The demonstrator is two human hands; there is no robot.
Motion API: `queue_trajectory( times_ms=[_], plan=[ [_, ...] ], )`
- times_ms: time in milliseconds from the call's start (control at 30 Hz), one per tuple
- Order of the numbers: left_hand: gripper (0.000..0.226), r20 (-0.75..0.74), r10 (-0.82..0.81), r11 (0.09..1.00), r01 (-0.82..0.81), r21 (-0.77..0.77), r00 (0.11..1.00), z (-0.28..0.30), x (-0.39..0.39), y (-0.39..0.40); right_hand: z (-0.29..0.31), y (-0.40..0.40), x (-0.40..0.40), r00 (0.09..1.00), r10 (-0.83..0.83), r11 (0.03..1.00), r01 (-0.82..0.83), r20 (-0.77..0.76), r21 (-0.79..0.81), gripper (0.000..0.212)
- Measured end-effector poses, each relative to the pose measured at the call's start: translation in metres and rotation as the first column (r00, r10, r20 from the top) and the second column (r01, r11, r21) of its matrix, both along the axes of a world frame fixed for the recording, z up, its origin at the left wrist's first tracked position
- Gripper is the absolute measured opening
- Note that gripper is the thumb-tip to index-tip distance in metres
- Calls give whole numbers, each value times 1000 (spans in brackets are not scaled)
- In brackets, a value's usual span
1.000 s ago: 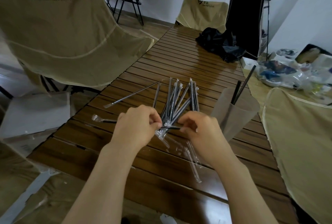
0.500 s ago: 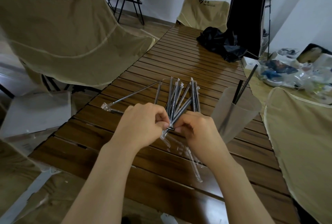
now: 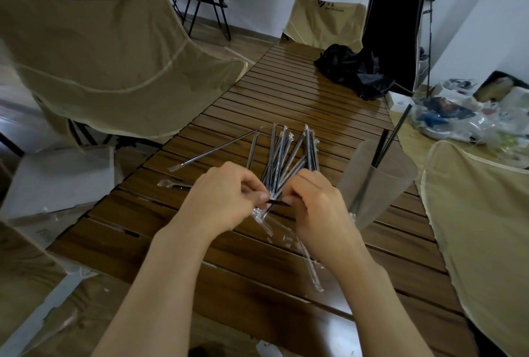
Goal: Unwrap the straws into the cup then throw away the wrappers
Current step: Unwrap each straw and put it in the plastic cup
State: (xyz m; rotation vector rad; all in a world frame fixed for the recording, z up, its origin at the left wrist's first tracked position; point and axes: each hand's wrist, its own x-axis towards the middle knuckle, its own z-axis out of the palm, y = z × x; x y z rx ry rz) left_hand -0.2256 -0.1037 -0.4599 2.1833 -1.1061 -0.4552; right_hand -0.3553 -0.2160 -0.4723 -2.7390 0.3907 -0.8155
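1. Straws: a bundle of wrapped black straws (image 3: 282,156) lies fanned on the slatted wooden table (image 3: 300,99), just beyond both hands.
2. Left hand (image 3: 226,199) and right hand (image 3: 317,207) meet over the bundle's near end, fingers pinched on one short black straw (image 3: 277,202) held crosswise between them.
3. One wrapped straw (image 3: 214,150) lies apart to the left, angled; another wrapper end (image 3: 171,184) shows near the left hand.
4. Frosted cup (image 3: 375,182) stands right of the right hand, two black straws (image 3: 389,139) leaning inside.
5. Empty clear wrappers (image 3: 309,259) lie under the right wrist.
6. Black cloth (image 3: 352,70) sits at the table's far end.
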Motion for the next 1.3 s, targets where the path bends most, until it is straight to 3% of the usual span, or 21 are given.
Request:
queue_trajectory(
  times_ms=[167,333,500,600,833,967,1200,1300],
  plan=[
    [16,62,77,997,-78,1,995,-6,10,5,9,-8,-6,997,-72,997,70,36,42,14],
    [10,117,144,989,-139,-50,983,-5,10,8,6,-16,-12,921,-88,956,185,-379,226,11],
    [10,100,116,993,-115,-21,988,-8,9,6,-2,-17,-10,872,-99,950,226,-479,215,18],
    [11,77,87,996,-86,-7,993,-10,9,5,3,-15,-10,896,-126,943,241,-425,229,6],
    [14,17,-37,999,37,-6,999,-6,4,1,11,-8,-6,987,-88,976,113,-136,187,11],
    [12,7,-83,996,83,-44,997,-1,1,1,3,-9,-2,989,7,997,5,-150,81,9],
    [10,19,-74,995,75,-61,997,-2,1,0,9,-7,-3,993,-38,979,59,-109,195,4],
    [11,17,-77,995,78,-55,997,-4,1,0,9,-7,-5,992,-59,981,78,-109,175,3]
  ],
)
